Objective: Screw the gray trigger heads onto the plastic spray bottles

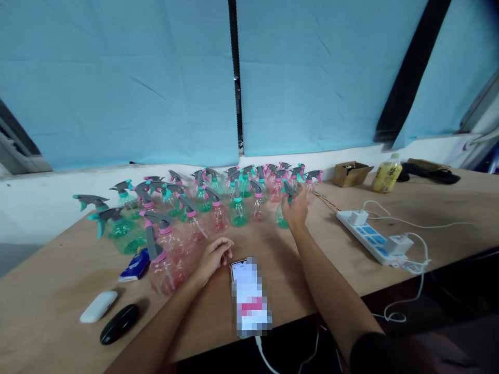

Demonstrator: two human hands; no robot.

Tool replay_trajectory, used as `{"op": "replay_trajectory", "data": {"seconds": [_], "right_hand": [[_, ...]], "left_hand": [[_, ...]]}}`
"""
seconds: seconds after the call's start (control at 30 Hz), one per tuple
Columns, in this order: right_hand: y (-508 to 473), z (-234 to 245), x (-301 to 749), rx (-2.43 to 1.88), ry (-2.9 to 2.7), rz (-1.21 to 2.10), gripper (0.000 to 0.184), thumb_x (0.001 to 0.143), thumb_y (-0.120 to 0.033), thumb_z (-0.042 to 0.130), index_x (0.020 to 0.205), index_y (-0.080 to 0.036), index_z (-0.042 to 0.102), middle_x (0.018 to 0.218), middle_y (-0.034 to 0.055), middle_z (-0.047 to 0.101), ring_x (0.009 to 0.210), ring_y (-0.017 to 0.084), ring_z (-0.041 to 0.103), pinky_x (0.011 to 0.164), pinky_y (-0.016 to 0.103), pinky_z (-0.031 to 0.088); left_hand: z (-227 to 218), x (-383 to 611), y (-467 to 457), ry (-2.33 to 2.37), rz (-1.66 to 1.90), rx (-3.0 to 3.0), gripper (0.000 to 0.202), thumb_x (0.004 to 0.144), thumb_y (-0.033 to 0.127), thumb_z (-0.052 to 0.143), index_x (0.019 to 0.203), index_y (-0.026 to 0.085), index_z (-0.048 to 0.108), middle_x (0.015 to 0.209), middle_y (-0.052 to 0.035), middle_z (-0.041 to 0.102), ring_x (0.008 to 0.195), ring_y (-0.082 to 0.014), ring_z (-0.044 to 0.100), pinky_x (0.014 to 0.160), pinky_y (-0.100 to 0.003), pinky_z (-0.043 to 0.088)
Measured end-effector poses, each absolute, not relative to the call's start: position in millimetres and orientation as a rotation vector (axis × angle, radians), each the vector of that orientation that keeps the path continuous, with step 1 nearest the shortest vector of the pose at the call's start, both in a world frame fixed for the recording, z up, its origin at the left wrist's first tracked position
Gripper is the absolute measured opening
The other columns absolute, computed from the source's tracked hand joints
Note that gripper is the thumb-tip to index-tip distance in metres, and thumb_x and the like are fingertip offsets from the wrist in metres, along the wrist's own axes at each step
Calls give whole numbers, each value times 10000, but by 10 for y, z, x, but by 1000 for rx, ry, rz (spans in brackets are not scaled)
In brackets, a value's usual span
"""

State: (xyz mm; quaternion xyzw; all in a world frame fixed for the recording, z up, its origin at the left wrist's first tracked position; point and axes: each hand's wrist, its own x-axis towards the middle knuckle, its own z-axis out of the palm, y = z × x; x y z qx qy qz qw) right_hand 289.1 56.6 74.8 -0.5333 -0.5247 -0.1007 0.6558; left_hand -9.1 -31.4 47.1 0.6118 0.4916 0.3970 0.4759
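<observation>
My right hand (297, 209) reaches to the right end of a crowd of spray bottles, its fingers wrapped round the upper part of a green spray bottle (281, 217) with a grey and teal trigger head. The hand hides part of that bottle. My left hand (218, 253) rests on the table with loosely bent fingers and holds nothing. Just left of it stands a pink spray bottle (167, 272). Between my forearms lies a lit phone (239, 272), its screen partly blurred out. More green and pink bottles, such as a green one (238, 214), stand upright behind.
On the right lie a white power strip (366, 236) with chargers and cables, a small cardboard box (352, 175) and a yellow drink bottle (387, 175). At the left are a blue packet (135, 265), a white case (99, 306) and a black oval object (119, 324). Blue curtains (117, 83) hang behind the table.
</observation>
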Motion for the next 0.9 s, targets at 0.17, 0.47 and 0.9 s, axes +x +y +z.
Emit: {"op": "replay_trajectory", "data": {"seconds": [0.17,0.47,0.9], "right_hand": [[648,636,2882,-1293,-1109,-112,504,801,-331,576,1280,-200,488,1141,116,661,966,261,633,868,419,483],[613,705,2732,-976,-1379,403,141,698,-268,555,765,-176,638,634,-26,544,588,135,482,610,273,444],[341,942,1779,-502,-1662,1175,291,693,-195,550,933,-203,715,744,-2,703,648,161,642,666,299,537]], "left_hand": [[473,-92,-307,1214,961,1493,291,821,461,554,899,189,622,666,25,609,454,-81,495,412,-183,261],[501,-71,-324,1207,964,1469,282,796,442,565,894,185,628,650,24,613,444,-80,491,409,-189,260],[508,-53,-324,1225,974,1470,294,781,458,577,880,186,629,626,26,611,433,-82,486,404,-189,260]]}}
